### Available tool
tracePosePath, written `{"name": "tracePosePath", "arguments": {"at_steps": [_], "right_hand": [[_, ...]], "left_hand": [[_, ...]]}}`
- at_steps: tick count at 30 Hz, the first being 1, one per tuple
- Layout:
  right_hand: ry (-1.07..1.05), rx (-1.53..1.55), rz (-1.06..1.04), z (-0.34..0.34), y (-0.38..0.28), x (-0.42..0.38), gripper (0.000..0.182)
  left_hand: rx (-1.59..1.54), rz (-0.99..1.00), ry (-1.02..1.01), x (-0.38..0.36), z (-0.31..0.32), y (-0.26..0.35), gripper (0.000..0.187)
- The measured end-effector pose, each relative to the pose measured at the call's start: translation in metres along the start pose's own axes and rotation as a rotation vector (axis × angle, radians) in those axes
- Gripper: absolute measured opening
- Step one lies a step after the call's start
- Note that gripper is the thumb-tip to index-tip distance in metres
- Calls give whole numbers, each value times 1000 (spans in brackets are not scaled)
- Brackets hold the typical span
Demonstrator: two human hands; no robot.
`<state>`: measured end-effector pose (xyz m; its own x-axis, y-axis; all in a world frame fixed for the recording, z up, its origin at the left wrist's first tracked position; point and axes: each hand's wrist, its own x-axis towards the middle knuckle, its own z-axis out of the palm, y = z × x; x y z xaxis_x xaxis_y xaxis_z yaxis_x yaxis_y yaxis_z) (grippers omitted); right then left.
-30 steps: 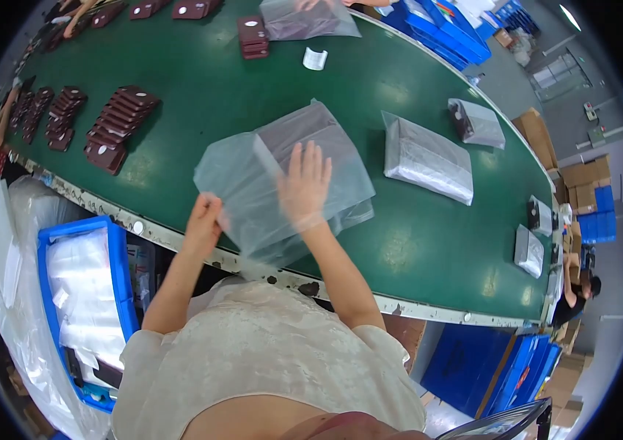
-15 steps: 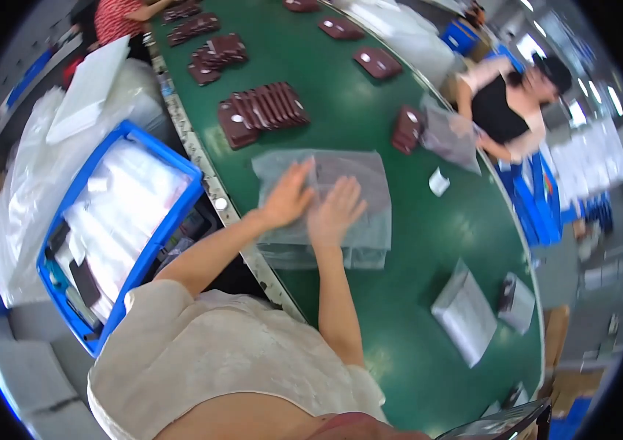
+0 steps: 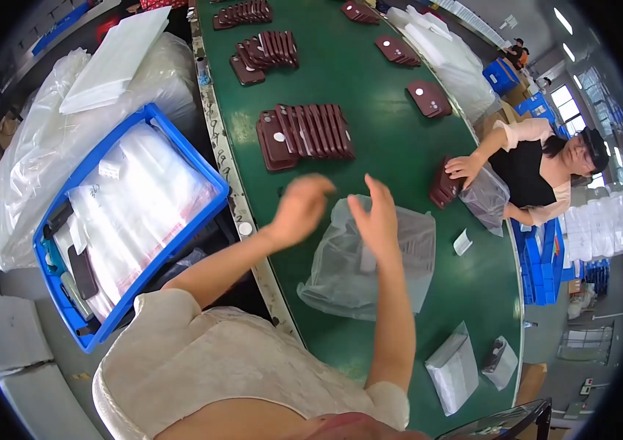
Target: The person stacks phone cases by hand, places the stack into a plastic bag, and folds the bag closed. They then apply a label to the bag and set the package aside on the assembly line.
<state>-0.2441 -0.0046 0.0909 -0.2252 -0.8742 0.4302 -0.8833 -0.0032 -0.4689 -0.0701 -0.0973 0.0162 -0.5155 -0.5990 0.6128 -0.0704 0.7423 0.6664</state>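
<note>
Both hands hang above the green surface (image 3: pixel 399 139), the left hand (image 3: pixel 300 205) loosely curled and holding nothing, the right hand (image 3: pixel 376 220) open-fingered with nothing gripped, over the crumpled clear plastic bag (image 3: pixel 359 268) lying below. The fanned row of dark brown cases (image 3: pixel 304 132) sits just beyond. That slack bag could snag on a finger and slide towards the surface's edge.

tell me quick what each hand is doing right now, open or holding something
left hand: raised above the belt, fingers curled, holding nothing visible.
right hand: open, over the clear plastic bag; contact cannot be told.
</note>
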Motion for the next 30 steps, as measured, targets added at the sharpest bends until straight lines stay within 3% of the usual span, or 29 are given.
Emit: {"name": "tracePosePath", "arguments": {"at_steps": [2, 4, 5, 8, 9, 12, 13, 15, 16, 21, 24, 25, 27, 28, 30], "right_hand": [[-39, 38, 57, 35, 33, 36, 58], [-81, 125, 137, 75, 63, 71, 71], [-72, 125, 139, 93, 76, 83, 71], [18, 318, 341, 122, 82, 106, 81], [-1, 264, 380, 124, 76, 108, 83], [-50, 149, 467, 115, 62, 107, 87], [-134, 182, 476, 105, 56, 101, 88], [-296, 252, 499, 86, 46, 92, 90], [-295, 253, 518, 80, 45, 86, 90], [-264, 215, 610, 73, 36, 48, 74], [-202, 356, 550, 80, 21, 53, 74], [-48, 392, 425, 78, 17, 47, 69], [252, 463, 181, 70, -4, 37, 61], [246, 466, 189, 71, -8, 29, 61], [211, 526, 252, 67, -13, 18, 63]], "left_hand": [[247, -157, 395, 12, -21, -48, 46], [18, -413, 492, 8, -15, -126, 43], [16, -404, 488, 18, -16, -132, 43], [-665, -1031, 678, 56, -21, -136, 49], [-666, -1027, 664, 69, -22, -136, 49], [-485, -1099, 93, 102, -24, -127, 61], [-489, -1103, 82, 105, -27, -117, 61], [-139, -883, -161, 108, -33, -94, 63], [33, -765, -282, 105, -32, -89, 64], [267, -702, -479, 64, -19, -89, 65], [81, -622, -332, 66, -18, -70, 69], [82, -617, -328, 66, -21, -66, 69], [-17, -408, -139, 73, -52, -23, 70], [-67, -313, -47, 69, -60, -13, 73], [-128, -326, -71, 52, -61, -24, 76]]}}
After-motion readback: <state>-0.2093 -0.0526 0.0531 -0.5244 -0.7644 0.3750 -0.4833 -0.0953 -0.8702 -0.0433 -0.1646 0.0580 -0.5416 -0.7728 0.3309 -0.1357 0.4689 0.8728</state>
